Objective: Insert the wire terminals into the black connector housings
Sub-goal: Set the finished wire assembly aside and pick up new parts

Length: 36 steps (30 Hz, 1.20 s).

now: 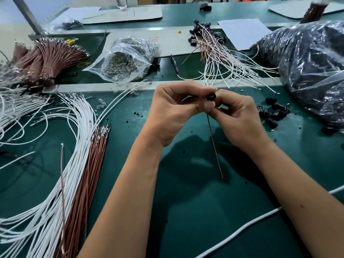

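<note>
Here, along the green tabletop's (186,211) left edge lie loose white wires (55,183) beside brown wires (89,174). Mid-tabletop, the left hand (173,110) and right hand (236,116) meet, each grip pinched on one black connector housing (210,96); a brown wire (214,144) hangs from it. More housings (273,113) sit near the right edge.

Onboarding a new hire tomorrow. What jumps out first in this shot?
Dead centre, both hands, left hand and right hand, pinch one small black housing with a brown wire hanging from it toward the mat. Left of them fans a big sweep of white wires beside a row of brown ones. Far right bulges a clear bag of black parts.
</note>
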Each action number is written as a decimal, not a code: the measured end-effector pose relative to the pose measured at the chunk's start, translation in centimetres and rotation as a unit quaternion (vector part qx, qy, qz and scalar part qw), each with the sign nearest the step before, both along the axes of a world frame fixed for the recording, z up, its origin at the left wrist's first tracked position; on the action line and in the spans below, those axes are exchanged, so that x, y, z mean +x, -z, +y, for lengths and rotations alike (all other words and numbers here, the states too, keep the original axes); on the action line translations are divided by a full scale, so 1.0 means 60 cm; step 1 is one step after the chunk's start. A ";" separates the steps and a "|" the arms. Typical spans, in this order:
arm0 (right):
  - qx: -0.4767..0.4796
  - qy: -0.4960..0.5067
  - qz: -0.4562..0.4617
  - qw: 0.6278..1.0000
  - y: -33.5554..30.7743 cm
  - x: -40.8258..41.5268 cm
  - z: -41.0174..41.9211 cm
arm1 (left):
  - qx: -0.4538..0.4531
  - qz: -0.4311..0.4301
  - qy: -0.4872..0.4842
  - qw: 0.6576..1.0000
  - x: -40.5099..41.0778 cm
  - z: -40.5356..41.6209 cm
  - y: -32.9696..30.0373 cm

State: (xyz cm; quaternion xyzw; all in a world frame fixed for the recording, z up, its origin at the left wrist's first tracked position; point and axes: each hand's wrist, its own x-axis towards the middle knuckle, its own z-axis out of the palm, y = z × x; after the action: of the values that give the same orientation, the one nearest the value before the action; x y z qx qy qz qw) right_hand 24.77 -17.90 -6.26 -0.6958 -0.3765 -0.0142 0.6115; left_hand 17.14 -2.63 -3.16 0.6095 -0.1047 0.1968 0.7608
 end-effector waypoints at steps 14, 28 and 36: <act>-0.022 0.014 -0.055 0.998 0.006 0.005 0.000 | 0.003 0.028 -0.028 0.999 0.002 0.001 0.009; -0.044 0.042 -0.074 0.995 0.001 0.006 -0.005 | -0.010 0.010 0.000 1.000 -0.003 -0.005 0.002; -0.059 0.020 -0.073 0.995 0.005 0.009 -0.006 | -0.010 0.019 0.000 1.000 -0.001 -0.003 0.010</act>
State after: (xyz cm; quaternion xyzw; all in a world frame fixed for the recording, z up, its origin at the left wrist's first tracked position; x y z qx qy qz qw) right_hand 25.32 -18.25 -6.55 -0.7355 -0.4063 -0.0553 0.5394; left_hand 17.09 -2.80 -3.77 0.6058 -0.0883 0.1865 0.7684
